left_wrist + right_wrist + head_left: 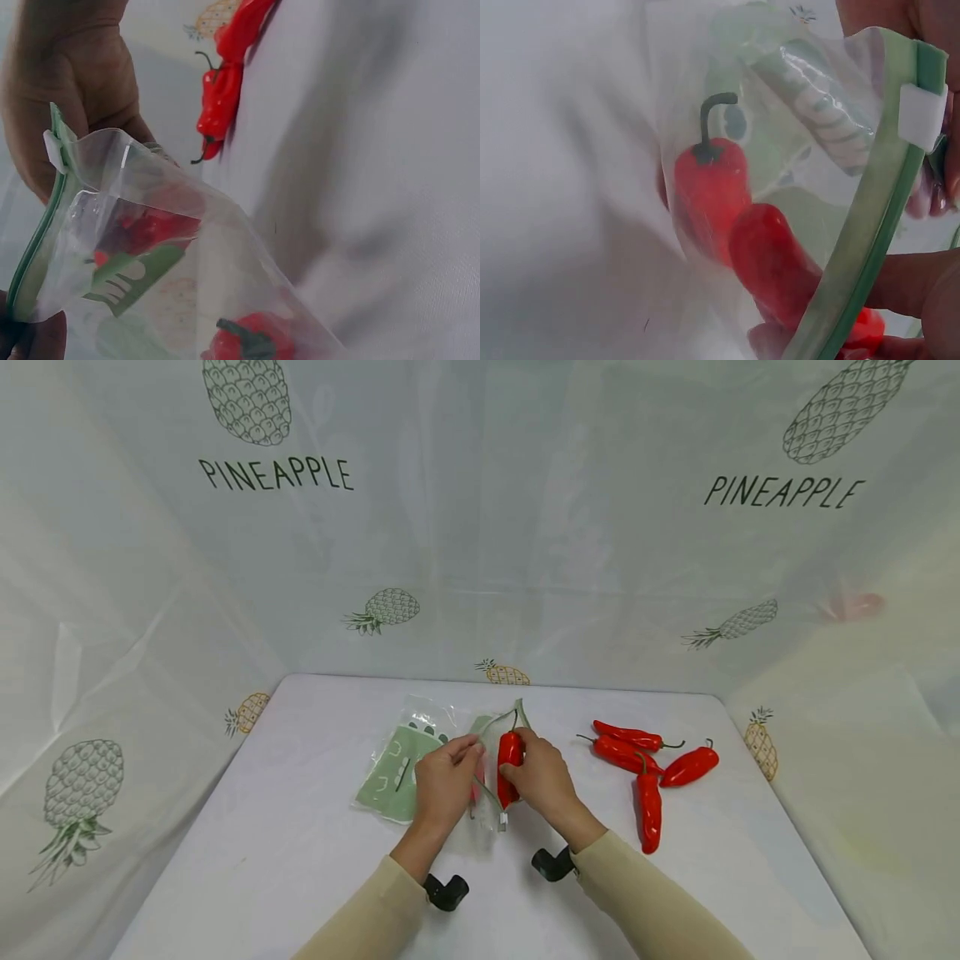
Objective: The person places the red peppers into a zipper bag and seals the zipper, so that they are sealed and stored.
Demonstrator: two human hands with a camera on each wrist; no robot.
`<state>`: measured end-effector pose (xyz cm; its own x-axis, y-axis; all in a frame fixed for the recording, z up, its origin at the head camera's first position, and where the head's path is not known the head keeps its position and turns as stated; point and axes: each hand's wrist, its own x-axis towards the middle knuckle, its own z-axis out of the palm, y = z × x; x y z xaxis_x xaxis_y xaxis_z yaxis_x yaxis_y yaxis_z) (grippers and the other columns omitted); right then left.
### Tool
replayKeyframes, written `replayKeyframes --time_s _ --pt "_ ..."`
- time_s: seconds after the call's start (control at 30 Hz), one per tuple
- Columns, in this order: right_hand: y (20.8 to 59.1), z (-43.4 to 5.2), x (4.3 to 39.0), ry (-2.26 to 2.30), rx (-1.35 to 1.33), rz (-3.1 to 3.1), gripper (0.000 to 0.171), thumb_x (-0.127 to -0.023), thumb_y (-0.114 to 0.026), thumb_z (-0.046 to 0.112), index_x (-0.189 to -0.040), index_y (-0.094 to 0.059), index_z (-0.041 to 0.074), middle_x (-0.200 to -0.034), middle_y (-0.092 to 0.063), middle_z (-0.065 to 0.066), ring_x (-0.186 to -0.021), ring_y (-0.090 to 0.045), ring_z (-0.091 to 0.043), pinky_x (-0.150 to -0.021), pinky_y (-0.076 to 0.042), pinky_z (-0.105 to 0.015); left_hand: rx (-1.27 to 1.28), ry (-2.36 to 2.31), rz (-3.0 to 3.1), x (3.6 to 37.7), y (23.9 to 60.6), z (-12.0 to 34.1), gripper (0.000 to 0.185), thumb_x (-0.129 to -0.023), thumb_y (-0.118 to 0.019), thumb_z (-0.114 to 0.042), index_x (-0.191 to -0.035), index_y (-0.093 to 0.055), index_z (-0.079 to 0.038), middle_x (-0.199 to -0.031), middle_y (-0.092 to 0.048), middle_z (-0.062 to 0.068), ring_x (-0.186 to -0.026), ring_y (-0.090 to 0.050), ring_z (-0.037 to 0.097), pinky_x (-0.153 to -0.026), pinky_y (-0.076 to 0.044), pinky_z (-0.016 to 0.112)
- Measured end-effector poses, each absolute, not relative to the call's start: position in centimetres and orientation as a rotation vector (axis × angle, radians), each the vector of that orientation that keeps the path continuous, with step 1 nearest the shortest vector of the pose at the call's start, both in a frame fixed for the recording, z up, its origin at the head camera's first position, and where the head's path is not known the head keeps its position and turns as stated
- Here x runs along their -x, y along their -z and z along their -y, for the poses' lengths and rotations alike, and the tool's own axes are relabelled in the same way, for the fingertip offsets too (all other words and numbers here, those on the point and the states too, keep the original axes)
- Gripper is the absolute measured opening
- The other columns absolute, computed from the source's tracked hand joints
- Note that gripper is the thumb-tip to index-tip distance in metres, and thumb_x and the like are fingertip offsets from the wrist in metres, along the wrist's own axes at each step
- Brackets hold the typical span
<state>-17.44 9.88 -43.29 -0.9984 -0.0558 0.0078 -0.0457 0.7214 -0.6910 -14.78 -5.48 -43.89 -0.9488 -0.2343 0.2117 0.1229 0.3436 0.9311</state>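
Observation:
A clear zip bag (889,225) with a green strip and a white slider stands with its mouth spread between the hands. The left hand (441,787) pinches one edge of the mouth. In the right hand (546,781) is a red pepper (508,768), held by fingers and thumb in the mouth of the bag, its dark stem pointing away. Through the plastic, the right wrist view shows another red pepper (712,187) with a curved green stem lying inside. Part of the left hand's grip is hidden by its own fingers.
On the white table (300,860), a flat clear bag with a green cartoon print (386,781) lies left of the left hand. Several red peppers (648,806) lie together to the right. A pale curtain printed with pineapples (480,527) hangs behind and at both sides.

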Motion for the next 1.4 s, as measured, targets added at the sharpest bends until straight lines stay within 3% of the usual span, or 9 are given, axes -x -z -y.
replayKeyframes --time_s 0.3,0.7,1.13,1.4 --pt "43.32 -9.2 17.21 1.206 0.15 -2.868 0.064 -0.089 -0.083 0.017 -0.144 -0.057 0.0 -0.127 -0.07 -0.023 -0.104 -0.07 -0.035 -0.074 -0.066 -0.046 -0.061 1.736 2.32 14.38 44.15 5.44 0.024 -0.101 -0.072 -0.016 -0.121 -0.079 -0.006 -0.104 -0.082 0.01 -0.085 -0.079 0.033 -0.052 -0.056 0.02" --pt "44.16 -9.23 17.4 1.181 0.143 -2.861 0.067 -0.087 -0.086 0.017 -0.145 -0.057 0.001 -0.125 -0.07 -0.021 -0.103 -0.07 -0.033 -0.074 -0.066 -0.046 -0.065 1.708 2.332 14.46 44.43 5.23 0.024 -0.102 -0.071 -0.016 -0.122 -0.079 -0.007 -0.108 -0.081 0.01 -0.094 -0.08 0.023 -0.071 -0.063 0.024" --pt "44.14 -8.97 17.28 1.163 0.16 -2.863 0.066 -0.088 -0.084 0.017 -0.146 -0.057 0.002 -0.129 -0.07 -0.02 -0.107 -0.069 -0.034 -0.077 -0.066 -0.047 -0.064 1.703 2.348 14.74 44.73 5.49 0.024 -0.102 -0.071 -0.019 -0.121 -0.079 -0.008 -0.109 -0.081 0.009 -0.091 -0.08 0.021 -0.065 -0.062 0.021" --pt "44.18 -8.82 17.31 1.18 0.185 -2.849 0.065 -0.09 -0.084 0.019 -0.147 -0.057 0.003 -0.13 -0.07 -0.02 -0.104 -0.072 -0.032 -0.075 -0.067 -0.044 -0.055 1.688 2.349 14.84 44.73 5.75 0.024 -0.102 -0.072 -0.018 -0.121 -0.079 -0.007 -0.11 -0.081 0.01 -0.092 -0.08 0.019 -0.071 -0.063 0.023"
